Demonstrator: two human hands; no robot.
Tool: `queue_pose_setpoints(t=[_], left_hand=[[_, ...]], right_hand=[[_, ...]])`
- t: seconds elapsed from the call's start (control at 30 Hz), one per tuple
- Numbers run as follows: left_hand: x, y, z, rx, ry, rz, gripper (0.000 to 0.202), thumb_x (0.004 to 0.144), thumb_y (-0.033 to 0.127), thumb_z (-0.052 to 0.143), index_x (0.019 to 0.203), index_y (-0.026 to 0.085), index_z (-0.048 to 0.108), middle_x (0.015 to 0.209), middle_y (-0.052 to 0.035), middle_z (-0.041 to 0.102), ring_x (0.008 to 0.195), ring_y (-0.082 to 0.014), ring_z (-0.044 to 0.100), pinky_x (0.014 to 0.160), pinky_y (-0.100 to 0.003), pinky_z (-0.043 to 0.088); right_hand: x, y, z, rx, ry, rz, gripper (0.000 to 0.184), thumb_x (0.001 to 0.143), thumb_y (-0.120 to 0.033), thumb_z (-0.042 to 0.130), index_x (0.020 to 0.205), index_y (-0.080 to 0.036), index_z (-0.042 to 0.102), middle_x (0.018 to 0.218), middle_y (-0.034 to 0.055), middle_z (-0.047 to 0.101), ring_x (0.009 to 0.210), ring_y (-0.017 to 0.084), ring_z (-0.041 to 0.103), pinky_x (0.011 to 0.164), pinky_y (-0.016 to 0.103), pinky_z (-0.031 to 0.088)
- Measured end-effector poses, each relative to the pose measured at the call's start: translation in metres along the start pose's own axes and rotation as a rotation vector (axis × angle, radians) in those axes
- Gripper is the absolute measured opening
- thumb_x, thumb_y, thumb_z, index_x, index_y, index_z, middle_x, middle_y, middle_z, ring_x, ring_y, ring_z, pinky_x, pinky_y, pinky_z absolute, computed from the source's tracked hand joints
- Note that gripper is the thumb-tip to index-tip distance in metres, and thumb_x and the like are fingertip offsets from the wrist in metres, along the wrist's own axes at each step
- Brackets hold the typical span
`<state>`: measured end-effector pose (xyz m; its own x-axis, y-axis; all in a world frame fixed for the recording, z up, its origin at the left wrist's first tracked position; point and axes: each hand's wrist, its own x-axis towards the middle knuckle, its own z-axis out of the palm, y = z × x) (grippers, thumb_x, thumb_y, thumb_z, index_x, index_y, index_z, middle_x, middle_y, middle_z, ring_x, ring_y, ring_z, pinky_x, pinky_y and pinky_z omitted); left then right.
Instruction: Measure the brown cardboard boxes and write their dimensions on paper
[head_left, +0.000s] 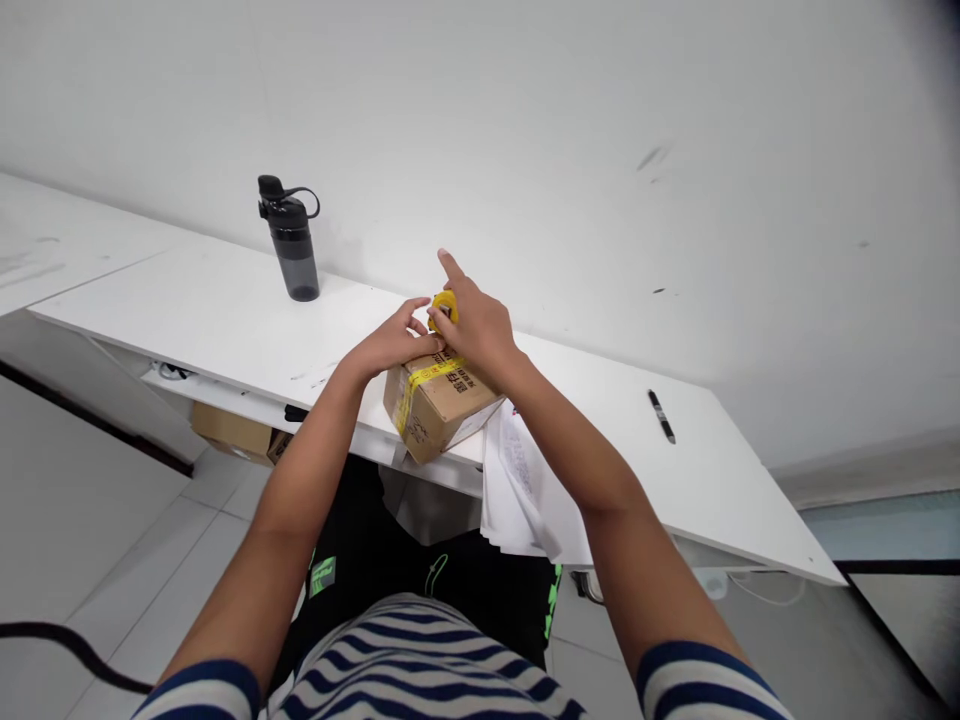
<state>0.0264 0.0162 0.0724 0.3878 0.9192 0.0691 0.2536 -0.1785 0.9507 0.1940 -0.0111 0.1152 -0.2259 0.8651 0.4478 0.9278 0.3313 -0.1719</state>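
Note:
A small brown cardboard box (435, 405) with dark printed characters sits tilted towards me at the table's front edge. A yellow tape strip (427, 372) runs across its top and down one side. My right hand (484, 330) grips a yellow tape roll (445, 303) just beyond the box, its index finger pointing away. My left hand (390, 345) is at the top left of the box, thumb stretched along the edge and fingers apart near the roll. Its contact with the box is partly hidden.
White papers (521, 485) hang over the front edge of the white table (600, 420), under my right forearm. A dark water bottle (292, 245) stands at the back left. A black pen (661, 416) lies on the right. Another cardboard box (232, 432) sits beneath the tabletop.

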Motion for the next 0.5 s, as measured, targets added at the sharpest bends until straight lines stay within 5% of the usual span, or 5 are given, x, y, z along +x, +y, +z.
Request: queue_pose_setpoints(t=[0.17, 0.5], left_hand=[[-0.001, -0.006, 0.005, -0.304, -0.099, 0.061, 0.044, 0.071, 0.028, 0.076, 0.113, 0.017, 0.068, 0.118, -0.0098, 0.070, 0.104, -0.0222, 0.067, 0.097, -0.040, 0.053], [-0.003, -0.009, 0.008, -0.401, -0.071, -0.006, 0.039, 0.069, 0.028, 0.082, 0.103, 0.014, 0.071, 0.101, -0.0064, 0.075, 0.085, -0.0165, 0.069, 0.085, -0.034, 0.054]], right_hand=[[-0.006, -0.003, 0.005, 0.018, 0.000, -0.007, 0.074, 0.094, -0.037, 0.043, 0.163, -0.022, 0.021, 0.133, 0.0108, 0.066, 0.100, 0.028, 0.066, 0.077, 0.037, 0.053], [-0.007, 0.001, 0.015, -0.002, 0.108, -0.033, 0.068, 0.094, -0.036, 0.042, 0.160, -0.023, 0.030, 0.130, 0.0083, 0.068, 0.102, 0.025, 0.067, 0.077, 0.034, 0.053]])
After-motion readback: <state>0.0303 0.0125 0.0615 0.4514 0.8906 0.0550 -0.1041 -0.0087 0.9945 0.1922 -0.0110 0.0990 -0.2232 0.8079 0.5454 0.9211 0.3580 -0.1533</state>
